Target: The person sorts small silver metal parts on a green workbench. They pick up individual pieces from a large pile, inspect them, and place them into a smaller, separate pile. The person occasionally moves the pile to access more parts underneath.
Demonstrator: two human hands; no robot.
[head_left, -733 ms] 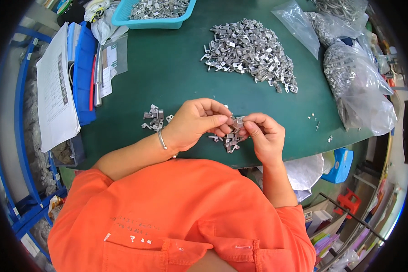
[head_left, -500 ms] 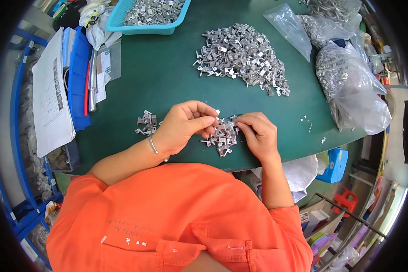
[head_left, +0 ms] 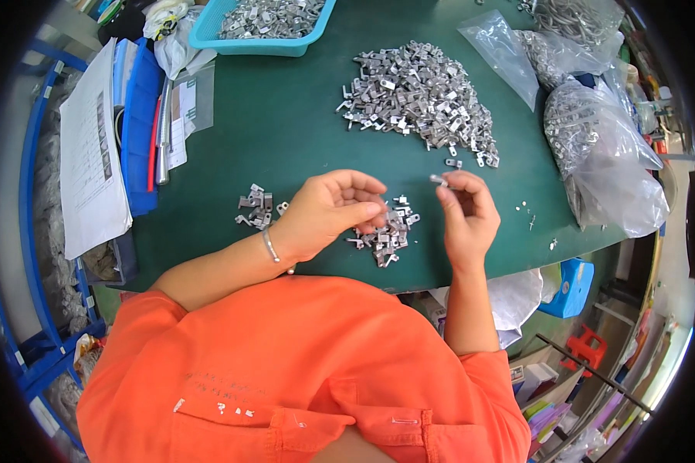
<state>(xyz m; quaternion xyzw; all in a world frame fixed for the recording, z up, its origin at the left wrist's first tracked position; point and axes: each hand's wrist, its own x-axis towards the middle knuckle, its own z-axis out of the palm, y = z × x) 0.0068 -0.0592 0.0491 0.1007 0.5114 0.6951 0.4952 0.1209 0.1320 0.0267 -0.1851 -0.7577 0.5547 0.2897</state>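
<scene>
Currently: right hand pinches one small metal part off to the side of the near pile

Head view, clock read around the near pile (head_left: 389,239), which is a loose heap of small silver metal brackets on the green table (head_left: 301,123).

Right hand (head_left: 471,216): between two and three o'clock, just beside the pile. Thumb and index finger close on a metal part (head_left: 439,180), at about half past one from the pile, lifted clear of the heap. Remaining fingers curled in.

Left hand (head_left: 328,214): between nine and ten, right by the pile. Fingers half curled, thumb stretched along under the index finger, gap visible between their tips. Cannot tell if anything sits under the curled lower fingers. Silver bracelet (head_left: 270,245) on that wrist.

Other parts: large heap (head_left: 421,100) of similar brackets at half past twelve, well apart; single loose bracket (head_left: 453,163) at half past one, near the large heap's lower edge. Side group (head_left: 256,208) between nine and ten, beyond the left hand. Light blue basket (head_left: 261,49) at eleven, filled with metal pieces.

Edges: clear plastic bag of metal parts (head_left: 594,154) past two; flat plastic bag (head_left: 506,58) at one; papers (head_left: 93,170) leaning on a blue tray (head_left: 140,131) around ten; red stool (head_left: 587,347) at four, off the table. Orange shirt (head_left: 278,347) at seven.
</scene>
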